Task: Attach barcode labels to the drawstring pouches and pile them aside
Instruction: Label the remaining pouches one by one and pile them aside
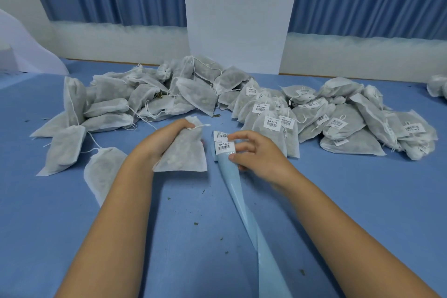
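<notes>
My left hand (164,139) grips a white drawstring pouch (183,155) by its gathered neck, and the pouch lies flat on the blue table. My right hand (254,152) pinches a barcode label (224,148) at the top of a light blue backing strip (238,201), thumb below and fingers above. A second label (220,135) sits just beyond it on the strip. Unlabelled pouches (135,101) are heaped at the left and back. Labelled pouches (333,118) are piled at the right.
The backing strip trails toward me down to the bottom edge of the view. One unlabelled pouch (102,172) lies close to my left forearm. Small green crumbs dot the blue table (362,201). A white pillar (239,14) and blue curtains stand behind.
</notes>
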### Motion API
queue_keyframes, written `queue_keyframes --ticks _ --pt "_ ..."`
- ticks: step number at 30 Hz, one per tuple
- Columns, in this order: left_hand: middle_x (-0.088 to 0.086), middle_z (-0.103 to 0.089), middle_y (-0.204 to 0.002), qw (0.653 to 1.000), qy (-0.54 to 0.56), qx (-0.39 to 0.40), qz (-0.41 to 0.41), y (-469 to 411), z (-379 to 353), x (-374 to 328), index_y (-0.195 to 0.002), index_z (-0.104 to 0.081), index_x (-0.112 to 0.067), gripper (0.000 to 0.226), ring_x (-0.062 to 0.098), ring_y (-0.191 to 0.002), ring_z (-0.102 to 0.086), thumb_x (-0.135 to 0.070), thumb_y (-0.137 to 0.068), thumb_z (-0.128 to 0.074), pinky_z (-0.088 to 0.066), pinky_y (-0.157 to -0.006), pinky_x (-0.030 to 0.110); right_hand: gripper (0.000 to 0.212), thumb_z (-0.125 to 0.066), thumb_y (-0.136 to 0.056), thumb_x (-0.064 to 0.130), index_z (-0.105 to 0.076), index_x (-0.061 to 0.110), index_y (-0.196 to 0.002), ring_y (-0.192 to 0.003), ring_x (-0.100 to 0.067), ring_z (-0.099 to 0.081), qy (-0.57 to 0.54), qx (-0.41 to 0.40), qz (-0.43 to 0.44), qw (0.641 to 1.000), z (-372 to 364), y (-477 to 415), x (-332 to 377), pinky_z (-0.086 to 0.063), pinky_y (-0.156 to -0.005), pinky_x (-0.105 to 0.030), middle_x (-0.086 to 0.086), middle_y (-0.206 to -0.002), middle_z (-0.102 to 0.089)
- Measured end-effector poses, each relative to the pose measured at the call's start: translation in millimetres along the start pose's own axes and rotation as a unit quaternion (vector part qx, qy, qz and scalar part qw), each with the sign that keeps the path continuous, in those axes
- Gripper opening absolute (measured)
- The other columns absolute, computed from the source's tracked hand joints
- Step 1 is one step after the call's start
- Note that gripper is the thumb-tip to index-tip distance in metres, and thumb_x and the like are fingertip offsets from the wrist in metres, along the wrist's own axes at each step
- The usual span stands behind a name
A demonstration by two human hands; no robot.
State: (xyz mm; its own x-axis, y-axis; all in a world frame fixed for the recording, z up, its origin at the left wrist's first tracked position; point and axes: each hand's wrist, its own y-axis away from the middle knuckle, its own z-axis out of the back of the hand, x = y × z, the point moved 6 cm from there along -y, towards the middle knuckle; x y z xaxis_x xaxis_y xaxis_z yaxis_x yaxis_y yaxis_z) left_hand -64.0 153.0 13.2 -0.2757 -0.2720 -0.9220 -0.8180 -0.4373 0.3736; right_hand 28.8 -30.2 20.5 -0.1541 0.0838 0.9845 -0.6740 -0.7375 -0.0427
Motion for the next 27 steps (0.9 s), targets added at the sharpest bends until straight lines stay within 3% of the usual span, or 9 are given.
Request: queue_keyframes --ticks 2,6,10,12,16,20,21,23,27 --pt "0.012 -0.077 -0.090 0.997 0.020 0.070 0.030 4 -12 3 -0.075 -0.080 -0.015 0.031 0.017 -0.062 -0.071 -0.032 -0.089 -0.059 -0.054 -0.051 0.021 0.035 -0.066 -0.085 -0.004 -0.063 0.023 -0.108 -0.055 -0.009 -0.055 -0.005 -0.005 0.002 1.000 2 -1 0 -0.047 -0.056 -0.021 0.011 -0.078 -0.072" --pt "0.005 -0.070 -0.087 0.992 0.039 0.109 0.044 2 -23 5 -0.099 -0.071 -0.012 0.029 0.016 -0.079 -0.066 -0.033 -0.082 -0.063 -0.053 -0.064 0.023 0.037 -0.065 -0.084 -0.002 -0.064 0.026 -0.108 -0.062 -0.008 -0.057 -0.009 0.003 0.005 1.000 2 -1 0 -0.046 -0.058 -0.023 0.011 -0.086 -0.074" --pt "0.003 -0.071 -0.079 0.991 0.042 0.124 0.038 4 -26 4 -0.079 -0.076 -0.015 0.022 0.015 -0.078 -0.068 -0.034 -0.074 -0.065 -0.055 -0.060 0.020 0.038 -0.065 -0.084 -0.001 -0.065 0.027 -0.109 -0.069 -0.008 -0.058 -0.009 0.002 0.009 1.000 4 -1 1 -0.047 -0.062 -0.024 0.010 -0.089 -0.074" --pt "0.003 -0.070 -0.081 0.990 0.052 0.125 0.030 4 -25 3 -0.085 -0.074 -0.014 0.025 0.015 -0.077 -0.069 -0.034 -0.073 -0.068 -0.055 -0.059 0.020 0.039 -0.065 -0.083 -0.003 -0.065 0.026 -0.109 -0.067 -0.007 -0.058 -0.005 -0.001 0.011 1.000 5 0 2 -0.047 -0.062 -0.022 0.010 -0.088 -0.073" --pt "0.002 -0.074 -0.095 0.989 0.083 0.121 0.013 -1 -17 1 -0.089 -0.076 -0.016 0.023 0.017 -0.109 -0.069 -0.031 -0.072 -0.074 -0.060 -0.070 0.024 0.041 -0.064 -0.083 -0.005 -0.064 0.024 -0.111 -0.065 -0.004 -0.059 -0.010 -0.011 0.011 1.000 8 0 3 -0.048 -0.059 -0.018 0.008 -0.090 -0.074" --pt "0.011 -0.074 -0.109 0.991 0.045 0.122 0.020 -1 -21 2 -0.089 -0.080 -0.015 0.030 0.025 -0.119 -0.061 -0.035 -0.068 -0.073 -0.055 -0.087 0.027 0.043 -0.064 -0.082 -0.006 -0.062 0.026 -0.110 -0.068 -0.009 -0.059 -0.011 -0.007 0.014 1.000 7 0 4 -0.047 -0.060 -0.019 0.006 -0.093 -0.075" --pt "0.012 -0.073 -0.114 0.989 0.045 0.137 0.024 0 -24 2 -0.093 -0.080 -0.013 0.031 0.024 -0.118 -0.064 -0.034 -0.072 -0.072 -0.054 -0.089 0.027 0.043 -0.064 -0.082 -0.005 -0.062 0.027 -0.110 -0.068 -0.009 -0.058 -0.013 -0.006 0.015 1.000 7 -1 4 -0.047 -0.060 -0.019 0.007 -0.093 -0.075" --pt "0.006 -0.074 -0.104 0.983 0.063 0.171 0.024 6 -30 1 -0.100 -0.077 -0.013 0.032 0.014 -0.095 -0.072 -0.034 -0.077 -0.070 -0.058 -0.077 0.022 0.042 -0.065 -0.082 -0.004 -0.063 0.027 -0.110 -0.069 -0.008 -0.058 -0.022 0.000 0.013 1.000 7 -1 4 -0.048 -0.062 -0.019 0.008 -0.091 -0.075" --pt "0.001 -0.072 -0.094 0.981 0.088 0.172 0.006 10 -36 -2 -0.110 -0.074 -0.011 0.042 0.008 -0.065 -0.066 -0.036 -0.078 -0.062 -0.054 -0.058 0.017 0.041 -0.066 -0.082 -0.002 -0.064 0.027 -0.110 -0.075 -0.010 -0.060 -0.028 0.023 0.007 0.999 4 0 2 -0.049 -0.070 -0.022 0.009 -0.087 -0.074"
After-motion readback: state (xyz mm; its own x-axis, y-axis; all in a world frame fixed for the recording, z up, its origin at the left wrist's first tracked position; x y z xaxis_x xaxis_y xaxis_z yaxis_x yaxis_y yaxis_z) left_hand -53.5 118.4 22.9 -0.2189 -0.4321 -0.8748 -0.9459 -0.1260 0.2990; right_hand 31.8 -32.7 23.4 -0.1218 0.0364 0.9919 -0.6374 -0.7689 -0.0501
